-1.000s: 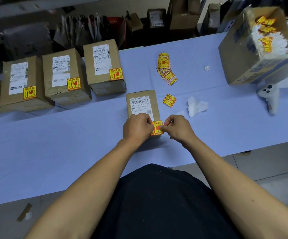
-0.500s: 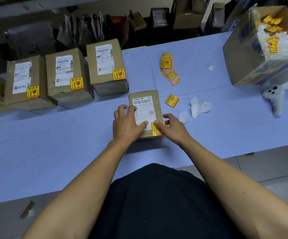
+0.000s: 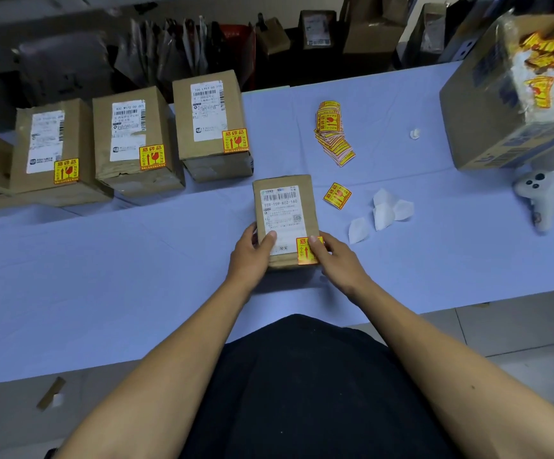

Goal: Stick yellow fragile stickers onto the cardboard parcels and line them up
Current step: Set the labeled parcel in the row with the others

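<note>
A small cardboard parcel point(image 3: 285, 207) with a white shipping label lies in the middle of the table. A yellow fragile sticker point(image 3: 303, 251) sits on its near right corner. My left hand point(image 3: 252, 256) grips the parcel's near left side, thumb on the label. My right hand point(image 3: 335, 260) grips the near right side, thumb lying on the sticker. Several stickered parcels stand in a row at the far left; the nearest one point(image 3: 211, 124) is just beyond the held parcel. A loose sticker point(image 3: 337, 195) and a fanned pile of stickers point(image 3: 333, 134) lie to the right.
Crumpled white backing papers point(image 3: 383, 212) lie right of the parcel. A large open cardboard box point(image 3: 487, 127) holding peeled backings stands at the far right, with a white controller point(image 3: 537, 197) beside it. Bags and boxes crowd the dark space behind the blue-covered table point(image 3: 103, 276).
Both hands went from pressing the sticker at the parcel's near right corner to gripping the parcel's near sides. The left hand slid back from the label toward the near left edge.
</note>
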Demonstrator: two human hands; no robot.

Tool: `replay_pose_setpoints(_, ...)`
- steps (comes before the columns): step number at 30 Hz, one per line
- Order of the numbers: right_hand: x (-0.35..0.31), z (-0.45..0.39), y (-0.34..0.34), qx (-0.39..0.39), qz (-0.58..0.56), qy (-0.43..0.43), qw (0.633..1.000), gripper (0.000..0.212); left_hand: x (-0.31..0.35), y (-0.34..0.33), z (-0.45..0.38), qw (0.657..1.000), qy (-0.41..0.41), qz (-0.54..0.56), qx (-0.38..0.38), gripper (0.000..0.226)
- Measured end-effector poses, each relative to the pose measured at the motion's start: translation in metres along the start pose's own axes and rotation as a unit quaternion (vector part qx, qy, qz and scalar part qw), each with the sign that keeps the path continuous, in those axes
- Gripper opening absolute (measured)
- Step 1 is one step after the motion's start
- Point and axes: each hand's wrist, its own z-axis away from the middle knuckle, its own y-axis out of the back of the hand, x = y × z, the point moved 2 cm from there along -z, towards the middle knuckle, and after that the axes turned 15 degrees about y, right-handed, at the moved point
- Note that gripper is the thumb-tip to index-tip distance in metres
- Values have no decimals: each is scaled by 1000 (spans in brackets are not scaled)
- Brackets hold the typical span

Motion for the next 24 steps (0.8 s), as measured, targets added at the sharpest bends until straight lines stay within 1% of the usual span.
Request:
replay_pose_setpoints(2,4,-2,-1,7,-26,-14,1000,48,2,-1,-3,999,3,34,1,45)
replay_pose_setpoints(3,5,-6,-1,15,-41,-25,999,53,4,-1,-4,999,10,53,5,47)
replay_pose_setpoints(5,2,-16,0,27,-70,-37,996,60,8,-1,-9,996,24,86,10,60)
replay_pose_setpoints(7,-7,-28,1,28,-92,-45,994,61,15,-3,-12,993,35,109,-6,70)
replay_pose_setpoints(9,-12,-41,1,22,-94,-52,994,66,21,-7,-16,993,37,107,-21,77)
replay_pose_setpoints(10,-14,-46,0,15,-85,-53,995,68,23,-8,-19,994,37,98,-25,75)
replay_pose_setpoints(12,-16,-54,-2,-6,-74,-46,996,70,29,-11,-22,995,21,89,-30,50)
replay_pose_setpoints(13,-15,-57,-3,-18,-69,-35,997,66,30,-12,-24,995,16,91,-31,39)
replay_pose_setpoints(14,-16,-58,-4,-27,-60,-22,998,59,31,-13,-26,995,10,93,-31,33)
replay_pose_setpoints(15,-17,-59,-4,-33,-52,-13,998,53,31,-13,-26,995,6,93,-32,32)
replay_pose_setpoints(17,-15,-59,-5,-34,-47,-4,998,48,31,-13,-27,996,0,87,-30,32)
replay_pose_setpoints(24,-20,-64,0,-40,-41,-11,998,47,34,-16,-34,994,7,104,-34,33)
